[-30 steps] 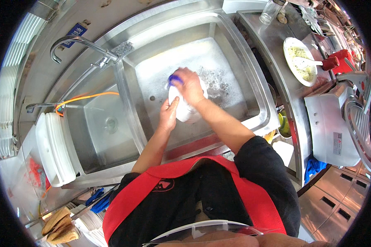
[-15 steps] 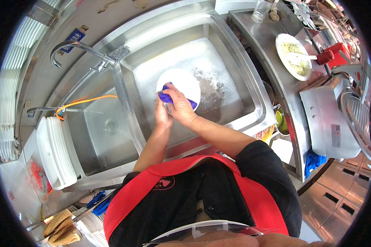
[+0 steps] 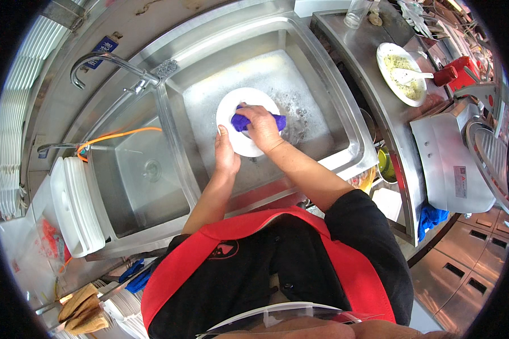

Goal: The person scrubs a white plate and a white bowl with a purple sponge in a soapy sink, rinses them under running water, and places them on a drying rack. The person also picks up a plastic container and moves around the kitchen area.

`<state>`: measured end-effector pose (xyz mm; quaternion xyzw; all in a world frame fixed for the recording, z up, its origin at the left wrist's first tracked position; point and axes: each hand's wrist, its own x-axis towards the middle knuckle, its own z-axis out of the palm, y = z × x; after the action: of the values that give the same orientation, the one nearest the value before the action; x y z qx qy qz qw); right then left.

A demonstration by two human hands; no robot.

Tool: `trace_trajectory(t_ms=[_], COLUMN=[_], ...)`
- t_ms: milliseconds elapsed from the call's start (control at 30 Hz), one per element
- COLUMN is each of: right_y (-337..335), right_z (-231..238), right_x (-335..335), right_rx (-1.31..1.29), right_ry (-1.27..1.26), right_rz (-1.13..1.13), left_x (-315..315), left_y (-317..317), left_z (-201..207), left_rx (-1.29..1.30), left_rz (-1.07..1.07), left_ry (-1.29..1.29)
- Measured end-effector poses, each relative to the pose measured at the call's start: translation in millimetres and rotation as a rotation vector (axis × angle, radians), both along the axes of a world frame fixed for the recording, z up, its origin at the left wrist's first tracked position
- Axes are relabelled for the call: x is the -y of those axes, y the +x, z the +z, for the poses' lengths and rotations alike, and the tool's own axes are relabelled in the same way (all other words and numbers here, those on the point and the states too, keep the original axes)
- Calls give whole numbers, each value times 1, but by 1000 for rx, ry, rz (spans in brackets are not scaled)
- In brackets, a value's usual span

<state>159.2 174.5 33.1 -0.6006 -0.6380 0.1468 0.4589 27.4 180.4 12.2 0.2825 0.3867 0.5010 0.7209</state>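
Observation:
A round white plate point(image 3: 249, 148) is held over the soapy water of the right sink basin. My left hand point(image 3: 225, 151) grips the plate's near-left rim, thumb on top and the other fingers hidden beneath. Bunched under my right hand point(image 3: 261, 125) is a purple cloth point(image 3: 280, 121), pressed onto the middle of the plate. The fingers of that hand curl around the cloth.
Left of the basin point(image 3: 345, 113) lies a second sink basin point(image 3: 136, 195), with a curved faucet point(image 3: 96, 58) behind. Stacked white trays point(image 3: 76, 209) stand at its left. On the right counter sits an oval dish point(image 3: 385, 63) with food scraps and a white spoon point(image 3: 415, 74).
My right hand and the purple cloth have moved right, away from my left hand, to the plate's middle. The plate now faces up more openly, with my left hand at its rim.

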Motion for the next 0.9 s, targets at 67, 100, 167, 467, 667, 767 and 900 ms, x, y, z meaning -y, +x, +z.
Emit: trace_trajectory(t_ms=[67,100,167,467,667,767,900], right_y=[-5,-4,12,69,53,8,-32], right_z=[0,-3,-11,-3,-13,-33,-25], right_x=[9,16,31,0,-7,18,42], right_rx=[-57,-58,33,-518,-546,-523,-143], right_ry=[-11,-5,26,-181,-265,-159,-46], right_rz=[170,265,415,-120,-61,-116,41], left_x=[-8,-11,-19,-17,-17,-23,-20], left_y=[-6,-14,-23,-35,-18,-13,-9], left_z=[2,5,10,36,46,44,32], left_rx=[-4,-28,-44,-219,17,77,63], left_rz=[-12,-39,92,-8,8,64,122], left_ry=[50,36,-17,135,86,86,6])
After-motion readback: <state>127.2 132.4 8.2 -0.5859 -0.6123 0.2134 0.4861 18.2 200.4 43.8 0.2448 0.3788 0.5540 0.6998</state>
